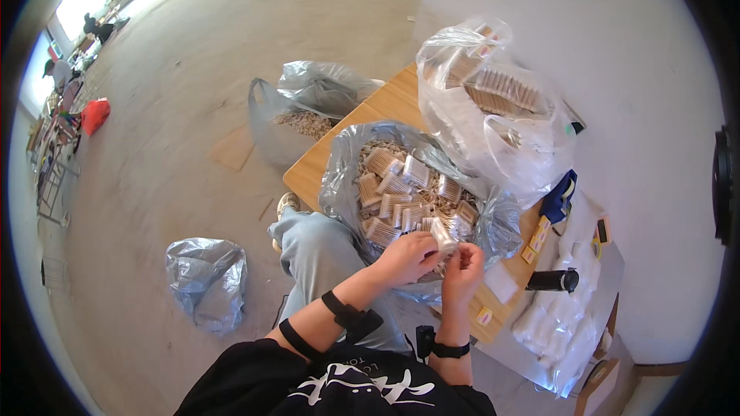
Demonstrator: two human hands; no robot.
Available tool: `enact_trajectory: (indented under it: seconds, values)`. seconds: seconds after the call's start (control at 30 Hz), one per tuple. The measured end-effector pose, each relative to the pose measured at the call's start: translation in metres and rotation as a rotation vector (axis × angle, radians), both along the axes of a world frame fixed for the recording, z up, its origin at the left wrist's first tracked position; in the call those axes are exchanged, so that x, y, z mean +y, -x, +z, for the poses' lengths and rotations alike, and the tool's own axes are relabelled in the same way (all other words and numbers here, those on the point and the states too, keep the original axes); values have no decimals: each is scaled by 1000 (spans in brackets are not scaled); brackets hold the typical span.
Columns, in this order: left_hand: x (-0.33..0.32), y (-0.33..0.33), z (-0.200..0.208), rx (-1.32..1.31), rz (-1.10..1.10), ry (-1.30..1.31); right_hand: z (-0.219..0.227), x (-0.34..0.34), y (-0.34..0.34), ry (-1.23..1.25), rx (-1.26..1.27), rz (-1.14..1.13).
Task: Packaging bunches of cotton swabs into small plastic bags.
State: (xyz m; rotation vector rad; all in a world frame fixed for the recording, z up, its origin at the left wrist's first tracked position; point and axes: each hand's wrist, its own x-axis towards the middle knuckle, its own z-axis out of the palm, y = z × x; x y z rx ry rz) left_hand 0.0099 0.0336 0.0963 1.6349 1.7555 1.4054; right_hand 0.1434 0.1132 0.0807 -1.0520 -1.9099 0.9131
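Note:
My left hand (408,257) and my right hand (464,268) come together over the near side of an opened grey plastic bag (345,156). Between them is a small clear plastic packet (442,234), its contents too blurred to make out. The fingers of both hands are pinched on it, the left from one side and the right at its lower end. Inside the grey bag lie several packs of wooden-stick cotton swabs (395,183), on top of many loose swabs (376,151).
The wooden table (316,169) carries a big white bag of swab packs (455,123), a black bottle (552,280) and small yellow boxes (534,243). White bundles in plastic (555,316) lie at right. More grey bags (206,281) sit on the floor. Far left, people work.

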Motion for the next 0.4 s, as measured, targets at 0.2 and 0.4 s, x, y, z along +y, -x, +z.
enact_trajectory:
  seconds: [0.2,0.4]
  values:
    - [3,13,-8,-401,430,196,-2,7,2,645,680,18]
    - [7,16,-18,-792,244,173,-40,29,-8,788,715,174]
